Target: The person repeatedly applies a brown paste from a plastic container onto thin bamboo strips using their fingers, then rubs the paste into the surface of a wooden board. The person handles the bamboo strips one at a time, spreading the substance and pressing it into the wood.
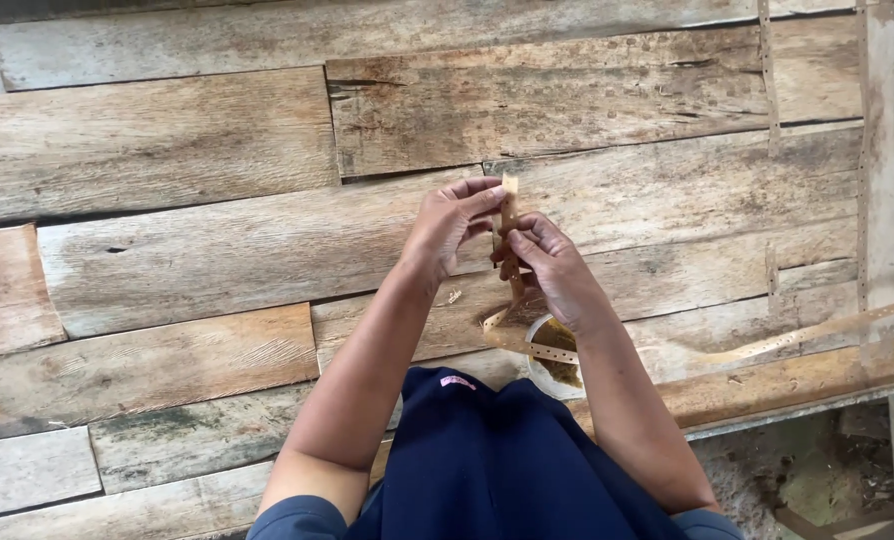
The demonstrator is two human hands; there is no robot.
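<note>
1. One thin tan strip [508,205], perforated along its length, stands nearly upright between the two hands, its long axis running from the person's lap toward the far edge of the plank floor [167,160].
2. The left hand [447,225] pinches the strip's upper end; its fingers [482,200] are closed on it.
3. The right hand [552,265] grips the strip just below, fingers curled tight around it.
4. Below the hands the strip trails down and bends across a small round container [557,352] that sits on the floor by the person's knees.
5. A second long strip [807,335] lies flat on the floor near its right edge, pointing up and to the right.
6. Two hands, two strips and one container are in sight.
</note>
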